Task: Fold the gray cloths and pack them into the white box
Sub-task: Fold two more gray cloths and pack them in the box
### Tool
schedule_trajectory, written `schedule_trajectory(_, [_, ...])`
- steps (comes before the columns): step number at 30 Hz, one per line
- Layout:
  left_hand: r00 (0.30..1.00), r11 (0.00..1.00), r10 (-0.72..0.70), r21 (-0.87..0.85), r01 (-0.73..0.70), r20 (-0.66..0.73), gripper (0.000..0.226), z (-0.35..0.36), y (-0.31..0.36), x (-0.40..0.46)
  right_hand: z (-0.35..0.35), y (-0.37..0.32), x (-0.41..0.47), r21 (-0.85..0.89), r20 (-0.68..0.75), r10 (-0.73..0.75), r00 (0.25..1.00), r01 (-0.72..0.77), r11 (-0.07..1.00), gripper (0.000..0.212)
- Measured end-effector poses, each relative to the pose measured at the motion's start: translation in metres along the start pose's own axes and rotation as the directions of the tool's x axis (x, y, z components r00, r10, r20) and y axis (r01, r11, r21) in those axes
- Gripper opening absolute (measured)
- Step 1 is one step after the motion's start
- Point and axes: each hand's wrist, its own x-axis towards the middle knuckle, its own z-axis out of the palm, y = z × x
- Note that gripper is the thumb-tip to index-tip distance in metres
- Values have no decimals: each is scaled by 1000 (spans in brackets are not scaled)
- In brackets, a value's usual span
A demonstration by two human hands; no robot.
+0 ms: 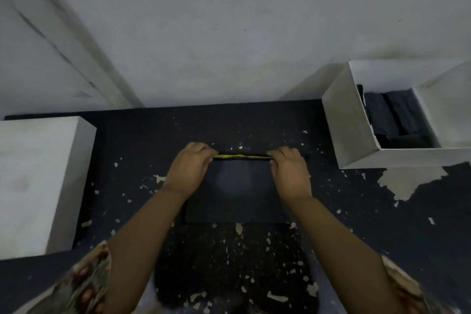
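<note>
Two bare hands work one gray cloth [237,194] at the middle of a dark, paint-flecked table [344,211]; the cloth lies flat as a rectangle, its long axis running left to right across the view, its near edge towards the person and its far edge towards the wall [229,33]; a thin yellow trim [242,156] runs along that far edge, also left to right. The left hand [190,169] sits at the far left corner of the cloth with its fingers curled closed, pinching the yellow edge; the right hand [289,173] sits at the far right corner, its fingers likewise curled tight on the same edge; the trim stretches straight between the two grips; whether the edge is lifted off the table or pressed to it cannot be told. The white box [356,135] stands open at the far right of the table, well apart from the cloth, tilted a little in the view; dark folded cloths [390,120] lie inside it, packed against its left wall; a second white block [38,181] stands at the left side of the table, closed on top. Patterned sleeves [84,283] show at the lower corners, above both forearms.
</note>
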Motion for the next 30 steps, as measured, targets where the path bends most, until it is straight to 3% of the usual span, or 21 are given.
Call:
schedule_trajectory(4, [988,999,26,-34,-21,150,27,8,-8,23,12,9,18,-85,121,0,993,10,996,30])
schedule_trajectory(9, [984,997,58,-60,-48,168,21,15,-12,26,16,16,16,-148,53,-130,990,136,980,14])
schedule_trajectory(14, [966,987,-14,-149,54,257,7,16,-12,35,17,22,13,-206,40,-219,975,222,953,22])
schedule_trajectory(19, [965,970,-26,-226,87,262,6,10,-11,39,16,20,19,-184,39,-229,973,232,955,9])
schedule_trajectory(27, [981,992,-62,-94,80,181,15,16,-14,33,20,18,25,-180,111,-139,984,158,971,18])
schedule_trajectory(30, [986,993,-67,-89,82,155,17,13,-22,29,18,22,20,-140,61,-114,992,121,983,16])
